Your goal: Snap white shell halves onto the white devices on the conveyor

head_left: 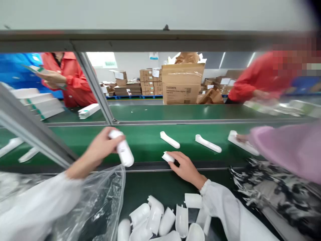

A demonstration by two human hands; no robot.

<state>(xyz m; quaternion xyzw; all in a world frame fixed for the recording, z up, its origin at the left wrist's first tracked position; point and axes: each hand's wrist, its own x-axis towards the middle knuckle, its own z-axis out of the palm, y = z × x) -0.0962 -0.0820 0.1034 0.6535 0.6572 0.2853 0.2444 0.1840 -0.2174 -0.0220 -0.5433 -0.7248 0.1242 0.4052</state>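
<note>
My left hand [104, 144], in a white sleeve, is closed on a long white plastic housing [125, 152] with rounded ends, tilted over the green belt's near edge. Closer to the middle, my right hand [184, 165] pinches a short white plastic cover [167, 156] between thumb and fingers at the belt's edge. Below my hands lies a loose pile of similar curved white covers [154, 217]. Beyond my right hand, white handle-shaped parts [170, 140] rest apart on the belt.
A clear plastic bag [100, 201] lies beneath my left arm. Metal posts [94, 83] rise at left. A co-worker's pink sleeve [288, 144] reaches in from the right, near a heap of grey-black parts [283, 197]. Two people in red work across the belt.
</note>
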